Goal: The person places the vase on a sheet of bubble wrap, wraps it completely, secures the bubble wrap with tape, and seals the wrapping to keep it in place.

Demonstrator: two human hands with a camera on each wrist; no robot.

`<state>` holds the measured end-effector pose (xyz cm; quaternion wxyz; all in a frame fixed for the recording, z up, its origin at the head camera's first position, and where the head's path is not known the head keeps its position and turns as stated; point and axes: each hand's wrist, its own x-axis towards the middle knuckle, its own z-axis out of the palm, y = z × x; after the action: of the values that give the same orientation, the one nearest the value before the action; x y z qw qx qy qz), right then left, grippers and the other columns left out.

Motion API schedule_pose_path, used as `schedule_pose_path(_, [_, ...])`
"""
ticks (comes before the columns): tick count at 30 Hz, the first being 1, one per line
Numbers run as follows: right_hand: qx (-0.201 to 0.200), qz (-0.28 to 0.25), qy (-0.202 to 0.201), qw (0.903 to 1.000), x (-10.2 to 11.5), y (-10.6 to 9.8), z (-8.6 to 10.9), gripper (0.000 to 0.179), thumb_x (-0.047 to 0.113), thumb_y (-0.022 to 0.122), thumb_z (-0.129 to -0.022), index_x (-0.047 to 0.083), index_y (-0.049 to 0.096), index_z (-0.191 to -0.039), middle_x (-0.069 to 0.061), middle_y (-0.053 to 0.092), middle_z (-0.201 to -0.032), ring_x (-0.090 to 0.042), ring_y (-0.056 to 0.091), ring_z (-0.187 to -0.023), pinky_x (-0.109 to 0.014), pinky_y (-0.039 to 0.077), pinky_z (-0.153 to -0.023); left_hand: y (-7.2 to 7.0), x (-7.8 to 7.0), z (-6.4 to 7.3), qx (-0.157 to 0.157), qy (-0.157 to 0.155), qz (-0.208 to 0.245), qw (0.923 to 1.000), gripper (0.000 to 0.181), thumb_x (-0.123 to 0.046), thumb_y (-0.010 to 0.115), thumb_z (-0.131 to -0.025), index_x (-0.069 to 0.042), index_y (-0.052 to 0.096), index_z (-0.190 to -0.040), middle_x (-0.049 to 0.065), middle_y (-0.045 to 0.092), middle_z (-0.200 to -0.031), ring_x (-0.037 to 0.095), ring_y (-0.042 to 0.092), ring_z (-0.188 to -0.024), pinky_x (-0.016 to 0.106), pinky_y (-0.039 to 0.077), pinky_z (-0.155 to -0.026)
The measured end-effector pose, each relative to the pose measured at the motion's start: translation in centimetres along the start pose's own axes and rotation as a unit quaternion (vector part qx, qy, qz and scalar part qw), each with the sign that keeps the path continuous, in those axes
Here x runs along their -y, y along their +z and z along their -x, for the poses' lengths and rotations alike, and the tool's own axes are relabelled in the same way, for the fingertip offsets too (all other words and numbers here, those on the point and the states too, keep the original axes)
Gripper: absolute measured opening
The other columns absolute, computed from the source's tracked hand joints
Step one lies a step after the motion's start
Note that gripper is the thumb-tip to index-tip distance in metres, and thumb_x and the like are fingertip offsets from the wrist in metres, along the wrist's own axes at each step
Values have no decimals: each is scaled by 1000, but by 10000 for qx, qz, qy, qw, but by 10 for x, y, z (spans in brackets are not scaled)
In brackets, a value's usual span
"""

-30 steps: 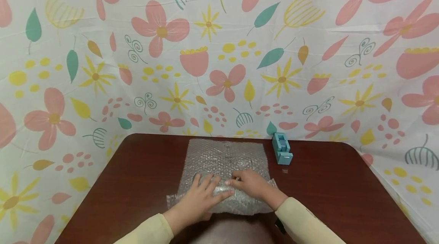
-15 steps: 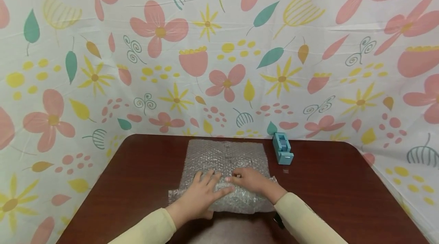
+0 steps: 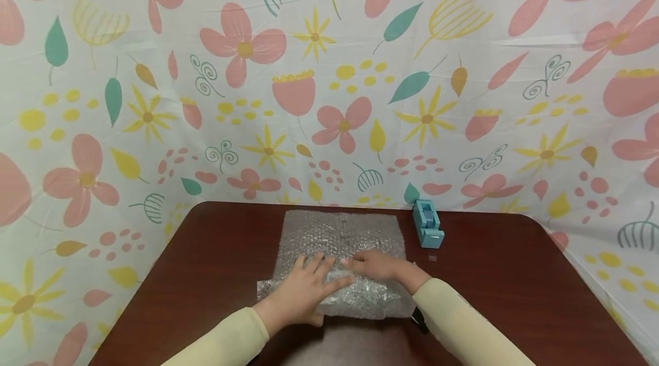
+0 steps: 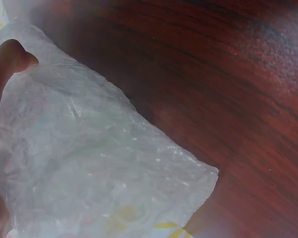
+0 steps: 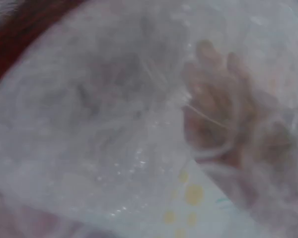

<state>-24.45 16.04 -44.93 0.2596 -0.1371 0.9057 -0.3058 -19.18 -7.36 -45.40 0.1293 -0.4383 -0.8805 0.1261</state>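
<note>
A sheet of bubble wrap (image 3: 309, 234) lies on the table, its near part folded into a puffy roll (image 3: 362, 302); whatever is inside cannot be made out. My left hand (image 3: 296, 293) rests on the roll's left part with fingers spread, thumb low at its near edge. In the left wrist view a bent finger (image 4: 15, 57) touches the crinkled plastic (image 4: 109, 144). My right hand (image 3: 381, 266) lies over the roll's right part, fingers pointing left and its thumb hidden. Through blurred wrap in the right wrist view a hand (image 5: 216, 106) shows; which one, I cannot tell.
A blue tape dispenser (image 3: 428, 226) stands at the back right of the dark wooden table (image 3: 221, 263), a small clear piece (image 3: 432, 258) just in front of it. A flower-printed cloth (image 3: 342, 86) hangs behind the table and along its sides.
My right hand's fingers have flattened from a bent, thumb-and-finger pose onto the wrap. My left hand stays spread on the roll. The roll's near edge sits slightly farther from me.
</note>
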Motion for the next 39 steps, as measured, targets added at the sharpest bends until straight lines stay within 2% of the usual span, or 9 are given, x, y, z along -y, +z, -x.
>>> schedule_pose_path(6, [-46,312,46,9995,7,-6,-4,78,65,45,-101,0,56,-144,-23,59,-145,-44,57,-133,-63,46,-108,1,2,-3,-18,-16,52,10000,106,-70,84,-67,-40,36,-157,10,50,-153,31,54,-137,52,55,-99])
schedule_pose_path(11, [-912,648,-489,9925,23,-14,9,59,51,52,-104,1,63,-134,-18,69,-130,-38,65,-121,-58,52,-101,2,4,-5,-104,13,92,9999,106,-71,84,-66,-40,37,-156,10,51,-152,31,56,-135,51,55,-97])
schedule_pose_path(15, [-1998,1011,-1173,9675,31,-9,37,47,42,57,-104,6,65,-131,-14,69,-131,-36,65,-124,-57,52,-103,2,5,-7,-103,-19,172,9998,107,-70,85,-65,-40,38,-156,10,53,-151,33,57,-135,54,55,-99])
schedule_pose_path(18, [-2931,1863,-1811,9201,22,10,59,55,46,58,-102,4,61,-138,-16,63,-142,-38,58,-133,-58,48,-109,1,6,-8,11,-27,345,9994,107,-67,86,-65,-39,38,-157,12,53,-151,34,57,-135,56,55,-101])
schedule_pose_path(23, [-4021,4129,-2481,7786,-11,45,75,85,73,45,-95,10,48,-151,-8,48,-160,-25,35,-155,-48,26,-128,0,9,-10,242,-92,516,9983,104,-65,86,-68,-40,38,-157,12,51,-154,33,56,-138,57,53,-103])
schedule_pose_path(26, [-4123,4612,-2671,7388,-25,56,73,112,83,56,-80,13,26,-163,-6,20,-173,-21,3,-164,-46,-6,-133,-2,12,-11,329,-133,557,9978,104,-65,85,-70,-40,36,-158,12,50,-155,33,55,-139,57,52,-104])
schedule_pose_path(29, [-4167,4723,-2704,7281,-31,60,70,139,86,68,-64,13,10,-166,-7,-3,-175,-24,-11,-163,-48,-15,-130,0,14,-12,299,-104,614,9976,104,-65,85,-71,-40,35,-159,12,49,-156,34,55,-139,57,52,-104])
schedule_pose_path(33, [-4082,4824,-2510,7333,-32,60,65,140,89,69,-58,15,19,-165,-13,21,-172,-34,11,-162,-56,6,-131,2,15,-11,305,-113,697,9970,105,-64,85,-71,-40,33,-159,12,50,-156,34,55,-139,59,52,-104])
schedule_pose_path(39, [-3383,4618,-2105,7924,-26,51,56,120,82,77,-56,12,48,-150,-18,57,-147,-40,58,-133,-60,49,-105,1,17,-13,477,-64,787,9957,103,-63,83,-74,-40,31,-160,12,48,-157,35,54,-140,59,52,-105])
